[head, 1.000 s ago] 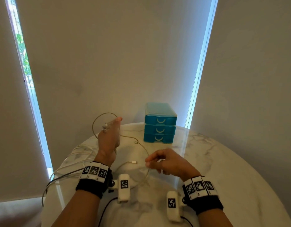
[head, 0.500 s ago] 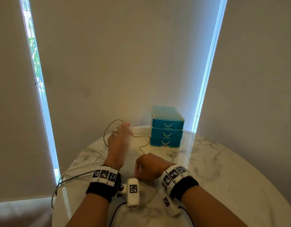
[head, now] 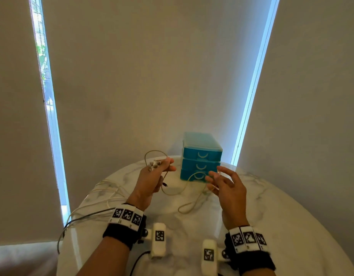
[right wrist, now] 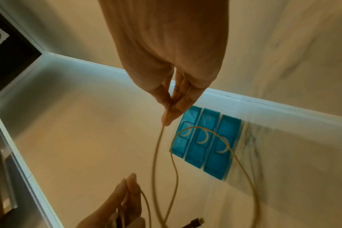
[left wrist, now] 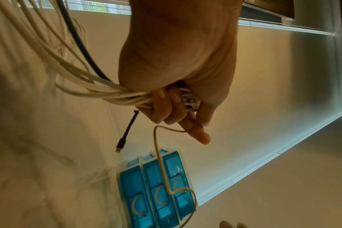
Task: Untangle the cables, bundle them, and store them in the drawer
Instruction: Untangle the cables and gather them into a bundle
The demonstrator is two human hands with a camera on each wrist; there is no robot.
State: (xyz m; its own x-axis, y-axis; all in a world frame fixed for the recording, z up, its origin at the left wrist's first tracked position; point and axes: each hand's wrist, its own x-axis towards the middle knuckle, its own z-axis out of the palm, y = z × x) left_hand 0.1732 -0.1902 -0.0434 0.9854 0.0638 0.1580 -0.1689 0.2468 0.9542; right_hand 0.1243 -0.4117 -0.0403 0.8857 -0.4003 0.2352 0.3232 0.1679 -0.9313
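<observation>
Several pale cables [left wrist: 100, 92], ends clenched in the left hand [head: 152, 176], trail across the table [head: 291, 216]; right hand [head: 227, 188] pinches one beige cable [head: 184, 188] before the shut drawer unit [head: 201, 156]; risk: pulling may tighten the remaining loop.

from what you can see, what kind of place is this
Probably a room at home: a round marble-look table against roller blinds with daylight at their edges, and a small blue drawer unit.
</observation>
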